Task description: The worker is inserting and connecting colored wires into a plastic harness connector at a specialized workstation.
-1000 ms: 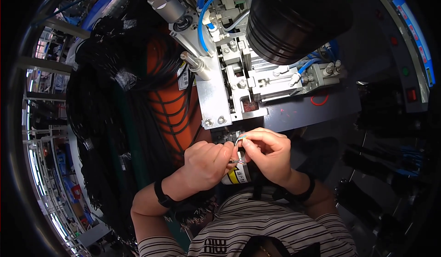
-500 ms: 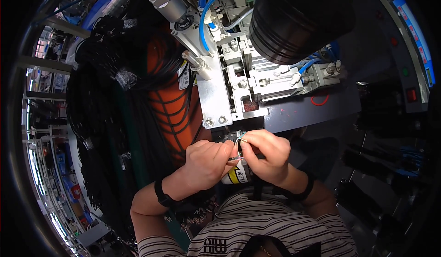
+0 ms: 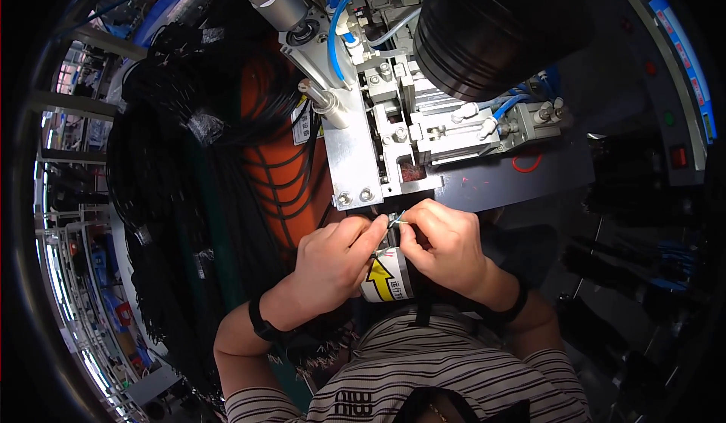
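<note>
The left hand [image 3: 335, 257] and right hand [image 3: 446, 245] nearly meet, both pinching thin wires [image 3: 397, 220] just in front of the metal machine [image 3: 354, 158]. Black cables [image 3: 162, 166] crowd the left; a fat black cylinder [image 3: 491, 41] blocks part of the machine from view.

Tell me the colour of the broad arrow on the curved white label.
The broad arrow is yellow, outlined in black; head view.

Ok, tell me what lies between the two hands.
The head view shows thin wires between the left hand and the right hand, with a white, yellow-arrowed label lower in the gap.
</note>
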{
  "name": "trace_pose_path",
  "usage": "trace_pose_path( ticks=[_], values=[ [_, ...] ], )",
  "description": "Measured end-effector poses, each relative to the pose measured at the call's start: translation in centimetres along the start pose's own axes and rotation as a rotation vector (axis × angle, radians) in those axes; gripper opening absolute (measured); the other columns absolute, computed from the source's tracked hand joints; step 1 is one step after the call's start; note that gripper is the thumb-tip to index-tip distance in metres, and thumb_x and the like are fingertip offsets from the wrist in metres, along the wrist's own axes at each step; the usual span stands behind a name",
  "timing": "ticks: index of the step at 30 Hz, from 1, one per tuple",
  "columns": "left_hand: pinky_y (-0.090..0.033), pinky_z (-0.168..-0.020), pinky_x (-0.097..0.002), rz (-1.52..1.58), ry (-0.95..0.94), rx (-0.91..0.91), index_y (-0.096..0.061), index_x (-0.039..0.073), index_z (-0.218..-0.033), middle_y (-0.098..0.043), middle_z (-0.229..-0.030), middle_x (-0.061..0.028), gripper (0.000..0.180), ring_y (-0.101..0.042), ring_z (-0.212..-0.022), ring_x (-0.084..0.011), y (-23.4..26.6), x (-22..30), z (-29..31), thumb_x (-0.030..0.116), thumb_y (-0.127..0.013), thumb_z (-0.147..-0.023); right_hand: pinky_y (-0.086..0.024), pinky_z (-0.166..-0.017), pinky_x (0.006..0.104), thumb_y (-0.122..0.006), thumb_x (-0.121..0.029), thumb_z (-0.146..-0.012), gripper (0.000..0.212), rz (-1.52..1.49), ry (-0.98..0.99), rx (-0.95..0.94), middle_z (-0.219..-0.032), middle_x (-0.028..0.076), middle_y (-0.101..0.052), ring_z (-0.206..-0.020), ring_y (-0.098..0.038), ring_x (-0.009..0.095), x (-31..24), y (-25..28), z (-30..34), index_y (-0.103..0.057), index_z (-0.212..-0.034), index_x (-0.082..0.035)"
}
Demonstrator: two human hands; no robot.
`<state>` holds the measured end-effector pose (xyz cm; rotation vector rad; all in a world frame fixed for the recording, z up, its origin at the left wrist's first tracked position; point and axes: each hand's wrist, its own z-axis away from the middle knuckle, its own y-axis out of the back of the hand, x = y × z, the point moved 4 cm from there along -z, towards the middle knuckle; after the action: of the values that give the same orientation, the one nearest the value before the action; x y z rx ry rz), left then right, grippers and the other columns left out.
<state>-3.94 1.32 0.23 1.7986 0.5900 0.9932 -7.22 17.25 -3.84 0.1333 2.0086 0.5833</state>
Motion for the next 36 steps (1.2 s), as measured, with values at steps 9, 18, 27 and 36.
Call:
trace_pose_path(
  ticks=[9,18,27,36],
  values=[
    [-0.047,-0.060,-0.0295,-0.173,-0.197,-0.147,-0.059,-0.003,-0.124,-0.055,-0.090,-0.0072,0.053,-0.053,-0.073,-0.0206,-0.3,0.5,0.5,0.012,-0.060,-0.074,-0.052,-0.053,0.0346,-0.066,-0.004,-0.078,0.008,-0.058,-0.005,0.073,-0.078,0.010,-0.066,-0.062,-0.065,0.028,0.7,-0.4,0.2,-0.066,-0.085,-0.001],
    [-0.044,-0.060,-0.0283,-0.306,-0.154,-0.148,-0.058,-0.005,-0.125,-0.052,-0.087,-0.0061,0.053,-0.049,-0.071,-0.0195,-0.9,1.5,0.2,0.011,-0.058,-0.074,-0.052,-0.054,0.0323,-0.070,0.001,-0.078,0.011,0.140,0.089,0.050,-0.080,0.013,-0.067,-0.063,-0.065,0.028,-0.6,0.0,0.0,-0.067,-0.088,0.001],
    [-0.046,-0.062,-0.0282,-0.270,-0.128,-0.161,-0.061,-0.004,-0.117,-0.051,-0.088,-0.0050,0.043,-0.050,-0.075,-0.0179,-0.2,1.1,-0.6,0.012,-0.057,-0.078,-0.050,-0.052,0.0315,-0.069,0.000,-0.078,0.009,0.123,0.077,0.031,-0.078,0.012,-0.066,-0.059,-0.063,0.028,-0.4,0.1,-0.9,-0.067,-0.087,-0.001],
    [-0.048,-0.069,-0.0389,-0.140,0.026,-0.016,-0.063,0.004,-0.116,-0.057,-0.100,-0.0092,0.045,-0.057,-0.085,-0.0274,1.2,-1.9,1.9,0.005,-0.060,-0.071,-0.052,-0.056,0.0333,-0.070,-0.009,-0.081,0.013,-0.235,-0.282,-0.106,-0.081,0.012,-0.066,-0.060,-0.064,0.027,2.5,-0.6,0.0,-0.065,-0.090,-0.002]
  ],
)
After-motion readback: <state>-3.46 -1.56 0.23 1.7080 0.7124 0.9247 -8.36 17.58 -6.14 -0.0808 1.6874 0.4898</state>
